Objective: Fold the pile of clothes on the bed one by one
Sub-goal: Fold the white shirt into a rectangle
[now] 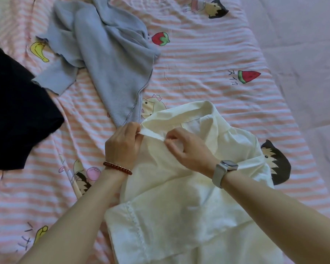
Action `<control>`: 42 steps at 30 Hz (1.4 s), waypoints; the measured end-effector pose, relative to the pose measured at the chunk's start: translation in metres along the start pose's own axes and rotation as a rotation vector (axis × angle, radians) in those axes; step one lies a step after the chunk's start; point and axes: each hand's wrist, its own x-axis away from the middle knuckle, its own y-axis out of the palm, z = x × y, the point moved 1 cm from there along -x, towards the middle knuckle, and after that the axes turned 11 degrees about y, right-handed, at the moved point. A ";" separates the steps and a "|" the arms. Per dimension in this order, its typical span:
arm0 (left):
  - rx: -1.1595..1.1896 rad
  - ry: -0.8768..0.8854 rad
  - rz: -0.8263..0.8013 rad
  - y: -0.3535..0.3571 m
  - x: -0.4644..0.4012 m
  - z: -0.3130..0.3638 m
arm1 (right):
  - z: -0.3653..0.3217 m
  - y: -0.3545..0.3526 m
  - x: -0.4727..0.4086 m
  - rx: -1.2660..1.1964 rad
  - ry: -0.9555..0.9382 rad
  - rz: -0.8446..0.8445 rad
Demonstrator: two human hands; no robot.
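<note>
Striped bedsheet (208, 60); cream shirt (179, 197) under both hands, left hand (123, 143) and right hand (189, 149) pinching its collar strip.

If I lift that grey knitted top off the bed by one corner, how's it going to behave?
The grey top will probably hang limp: it lies crumpled in soft folds on the striped sheet. Its sleeves sprawl loosely, so they would likely dangle and trail. It looks like a thick knit, so perhaps heavier than the thin white shirt that both hands pinch.
</note>
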 end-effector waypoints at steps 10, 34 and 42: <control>0.622 -0.303 0.089 -0.010 0.000 0.030 | -0.018 -0.010 -0.075 0.125 0.084 -0.151; 0.287 -0.274 -0.688 0.028 -0.065 -0.005 | 0.025 -0.060 -0.025 0.246 0.074 0.431; 0.135 -0.659 -0.520 0.033 -0.082 0.000 | 0.040 -0.074 -0.064 0.557 0.445 0.130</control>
